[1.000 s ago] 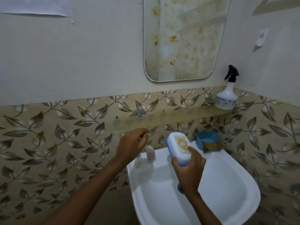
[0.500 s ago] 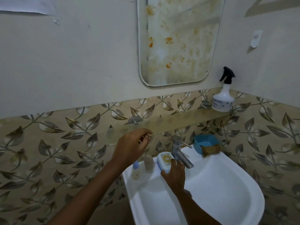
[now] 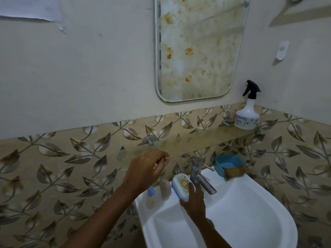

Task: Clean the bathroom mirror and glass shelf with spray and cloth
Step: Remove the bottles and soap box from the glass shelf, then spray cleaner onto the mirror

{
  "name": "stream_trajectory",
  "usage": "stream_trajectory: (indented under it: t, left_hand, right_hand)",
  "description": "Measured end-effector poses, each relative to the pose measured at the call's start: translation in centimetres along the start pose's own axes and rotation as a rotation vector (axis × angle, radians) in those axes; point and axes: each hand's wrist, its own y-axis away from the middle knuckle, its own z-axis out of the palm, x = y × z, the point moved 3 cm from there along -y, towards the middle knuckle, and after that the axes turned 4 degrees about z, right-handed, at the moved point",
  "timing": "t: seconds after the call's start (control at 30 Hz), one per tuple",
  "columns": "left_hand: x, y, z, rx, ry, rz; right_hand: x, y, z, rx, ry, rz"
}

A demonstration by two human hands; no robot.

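Left hand: we are holding our left hand (image 3: 145, 169) at the front edge of the smeared clear glass shelf (image 3: 188, 142), fingers curled; we cannot tell whether they are gripping anything.
Right hand: our right hand (image 3: 194, 201) is gripping the white-and-blue oblong plastic box (image 3: 181, 185) at lower centre, on the rim of the white ceramic sink (image 3: 250, 221), just beside the steel tap (image 3: 198, 172).
Spray: the white plastic spray bottle with black trigger (image 3: 247, 113) is standing on the shelf's right end.
Mirror: the stained rounded-rectangle wall mirror (image 3: 200, 51) is hanging at upper centre.
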Motion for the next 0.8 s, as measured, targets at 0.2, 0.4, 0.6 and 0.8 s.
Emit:
stream_trajectory:
  t: [0.2, 0.4, 0.6, 0.8]
  left_hand:
    - [0.0, -1.1, -1.4, 0.101, -0.059, 0.06]
    - [0.4, -5.1, -2.7, 0.164, -0.024, 0.078]
    - [1.7, -9.7, -1.5, 0.166, -0.032, 0.107]
    - [2.1, -13.7, -1.2, 0.21, -0.049, 0.154]
  right_hand:
    - [-3.0, 3.1, -8.7, 0.449, -0.185, -0.185]
    - [-4.7, 0.3, -24.9, 0.694, -0.368, -0.296]
    - [-3.5, -9.5, -34.7, 0.656, -0.521, -0.04]
    - [-2.6, -17.6, -37.9, 0.458, -0.558, 0.085]
